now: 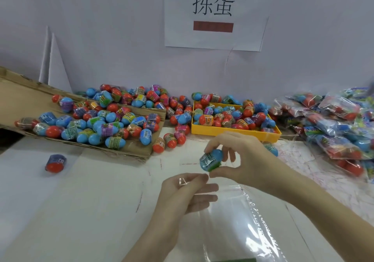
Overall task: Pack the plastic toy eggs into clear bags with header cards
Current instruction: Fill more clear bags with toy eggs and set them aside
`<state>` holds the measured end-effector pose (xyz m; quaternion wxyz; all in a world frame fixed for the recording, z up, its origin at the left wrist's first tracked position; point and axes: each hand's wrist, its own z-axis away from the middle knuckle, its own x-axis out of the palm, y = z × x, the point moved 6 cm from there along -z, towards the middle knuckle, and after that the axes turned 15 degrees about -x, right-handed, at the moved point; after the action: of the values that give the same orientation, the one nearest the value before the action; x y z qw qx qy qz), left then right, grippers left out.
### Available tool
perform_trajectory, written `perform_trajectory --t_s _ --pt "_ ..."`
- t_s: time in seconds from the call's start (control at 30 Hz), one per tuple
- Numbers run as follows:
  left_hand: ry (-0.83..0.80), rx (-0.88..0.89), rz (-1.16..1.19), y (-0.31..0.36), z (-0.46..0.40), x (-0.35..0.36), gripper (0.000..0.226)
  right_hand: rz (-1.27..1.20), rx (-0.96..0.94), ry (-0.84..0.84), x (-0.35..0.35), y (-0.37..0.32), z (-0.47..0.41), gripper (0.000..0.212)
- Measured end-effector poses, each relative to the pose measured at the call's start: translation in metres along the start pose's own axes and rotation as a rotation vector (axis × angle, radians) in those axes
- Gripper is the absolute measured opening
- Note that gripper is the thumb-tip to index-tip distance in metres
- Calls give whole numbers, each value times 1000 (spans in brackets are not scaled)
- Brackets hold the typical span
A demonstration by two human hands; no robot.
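My right hand (pixel 240 156) grips a blue toy egg (pixel 211 159) with a green label, held above the table. Just below it, my left hand (pixel 188 193) pinches the top edge of a clear plastic bag (pixel 238 221) that lies across the table toward me. A green strip, maybe a header card (pixel 232 260), shows at the bag's bottom edge. Loose red and blue eggs lie heaped on a cardboard sheet (pixel 24 91) at the left and in a yellow tray (pixel 236 133) behind my hands.
Filled bags of eggs (pixel 334 124) are piled at the right. A single red and blue egg (pixel 55 163) lies alone on the white table at the left. A paper sign (pixel 214 16) hangs on the wall behind.
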<state>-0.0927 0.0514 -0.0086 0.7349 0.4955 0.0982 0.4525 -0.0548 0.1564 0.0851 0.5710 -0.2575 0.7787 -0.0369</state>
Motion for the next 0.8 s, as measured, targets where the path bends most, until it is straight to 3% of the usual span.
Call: perform_trajectory --t_s 0.27,0.37,0.57,0.7,0.8 --pt "-39 -29 12 -1 0 -3 17 -16 51 -309 1 1 1 35" --pt "-34 -130 -6 -5 -10 3 23 -38 65 -383 3 0 6 41" --pt "-58 -130 28 -2 -18 6 39 56 172 -256 -7 4 -1 32" --pt "-174 -75 -15 -2 -12 12 8 226 159 -272 -7 6 -5 26" --pt "-220 -8 -65 -3 -6 10 37 191 191 -254 -9 8 -9 41"
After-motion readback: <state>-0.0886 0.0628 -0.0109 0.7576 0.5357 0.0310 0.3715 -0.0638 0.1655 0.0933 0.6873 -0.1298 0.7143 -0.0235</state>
